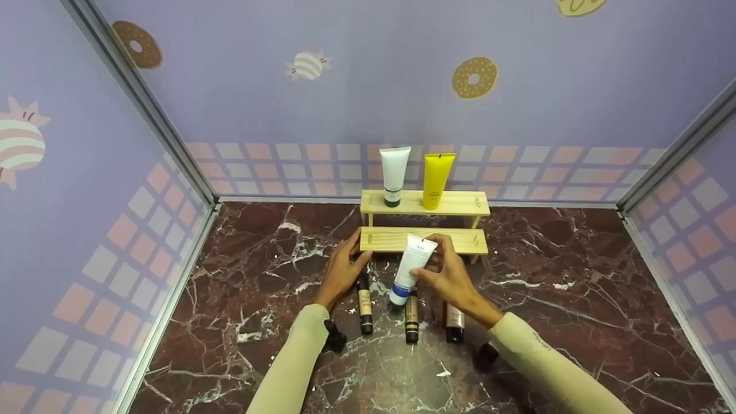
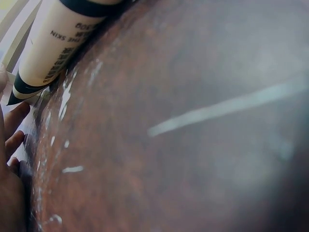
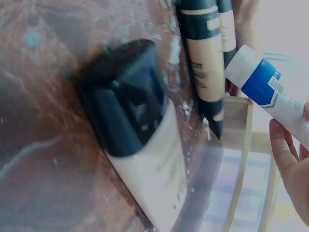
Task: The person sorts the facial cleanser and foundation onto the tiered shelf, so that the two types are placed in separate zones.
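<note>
Before the lower shelf, right hand pinches white tube tilted cap-down; left hand spread.

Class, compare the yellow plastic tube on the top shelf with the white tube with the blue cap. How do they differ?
The yellow plastic tube stands upright, cap down, on the wooden stepped shelf; the white tube with the blue cap is tilted, gripped by the right hand. One is all yellow, untouched; the other is white and blue. Both are squeeze tubes.
</note>
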`<state>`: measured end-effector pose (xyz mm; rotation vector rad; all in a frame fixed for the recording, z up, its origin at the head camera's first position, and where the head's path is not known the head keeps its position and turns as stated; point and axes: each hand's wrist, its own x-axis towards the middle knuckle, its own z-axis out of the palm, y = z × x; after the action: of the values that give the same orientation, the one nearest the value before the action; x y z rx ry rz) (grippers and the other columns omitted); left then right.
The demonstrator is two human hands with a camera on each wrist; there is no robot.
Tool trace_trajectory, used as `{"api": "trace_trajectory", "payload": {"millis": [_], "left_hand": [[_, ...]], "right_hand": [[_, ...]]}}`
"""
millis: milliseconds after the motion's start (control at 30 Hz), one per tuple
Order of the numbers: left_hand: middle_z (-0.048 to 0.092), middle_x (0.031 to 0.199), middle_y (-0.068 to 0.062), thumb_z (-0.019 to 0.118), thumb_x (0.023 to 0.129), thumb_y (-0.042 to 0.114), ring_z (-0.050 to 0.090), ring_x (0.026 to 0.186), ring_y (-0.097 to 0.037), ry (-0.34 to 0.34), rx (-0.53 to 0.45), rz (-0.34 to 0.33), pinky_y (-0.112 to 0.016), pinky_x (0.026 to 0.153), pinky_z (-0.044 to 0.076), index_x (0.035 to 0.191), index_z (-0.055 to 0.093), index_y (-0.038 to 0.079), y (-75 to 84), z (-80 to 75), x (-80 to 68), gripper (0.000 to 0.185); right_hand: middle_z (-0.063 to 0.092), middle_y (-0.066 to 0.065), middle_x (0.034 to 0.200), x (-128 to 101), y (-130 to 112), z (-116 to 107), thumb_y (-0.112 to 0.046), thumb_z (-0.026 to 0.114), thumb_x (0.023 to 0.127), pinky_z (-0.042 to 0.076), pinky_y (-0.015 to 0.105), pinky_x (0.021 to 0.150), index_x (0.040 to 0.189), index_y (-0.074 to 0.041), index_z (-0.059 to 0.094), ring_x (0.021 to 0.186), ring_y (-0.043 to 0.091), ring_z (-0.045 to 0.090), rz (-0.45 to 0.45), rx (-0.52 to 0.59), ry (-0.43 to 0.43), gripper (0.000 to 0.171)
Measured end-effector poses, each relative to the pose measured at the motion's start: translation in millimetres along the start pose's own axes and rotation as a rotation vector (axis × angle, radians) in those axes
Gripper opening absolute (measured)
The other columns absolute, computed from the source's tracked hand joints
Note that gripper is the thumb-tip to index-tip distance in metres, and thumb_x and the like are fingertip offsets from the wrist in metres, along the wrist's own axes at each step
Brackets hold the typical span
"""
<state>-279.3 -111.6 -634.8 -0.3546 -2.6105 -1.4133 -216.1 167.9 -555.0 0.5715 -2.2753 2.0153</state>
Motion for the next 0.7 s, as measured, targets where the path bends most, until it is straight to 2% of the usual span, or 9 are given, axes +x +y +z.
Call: {"api": "trace_trajectory", "payload": {"millis": [200,433,700], "left_hand": [[0.056,0.162,-0.019,0.069,0.110,0.045,0.034,0.161,-0.048,0.004,-0.003,-0.008,-0.063,0.133,0.025,0.171,0.043,0.014,-1.0,-0.1,-0.7,0.074],[0.055,0.163,-0.020,0.069,0.110,0.045,0.035,0.161,-0.046,-0.007,0.001,-0.007,-0.060,0.134,0.024,0.172,0.041,0.014,-1.2,-0.4,-1.2,0.075],[0.071,0.143,-0.018,0.068,0.111,0.040,0.043,0.158,-0.041,-0.017,-0.016,0.044,-0.053,0.137,0.018,0.172,0.039,0.007,-2.5,-0.6,0.5,0.075]], "right_hand": [[0.070,0.031,0.120,0.6,-5.5,-9.1,0.019,0.080,0.087,0.069,0.041,0.085,0.143,0.006,0.045,0.106,0.045,0.076,0.030,0.034,0.025,0.067],[0.070,0.030,0.121,-2.0,-5.9,-17.9,0.021,0.080,0.086,0.069,0.039,0.086,0.142,0.008,0.046,0.104,0.039,0.078,0.021,0.046,0.060,0.067],[0.068,0.030,0.124,-2.2,-11.0,-29.0,0.023,0.079,0.086,0.068,0.035,0.087,0.142,0.009,0.046,0.106,0.028,0.078,0.023,0.034,0.107,0.067]]}}
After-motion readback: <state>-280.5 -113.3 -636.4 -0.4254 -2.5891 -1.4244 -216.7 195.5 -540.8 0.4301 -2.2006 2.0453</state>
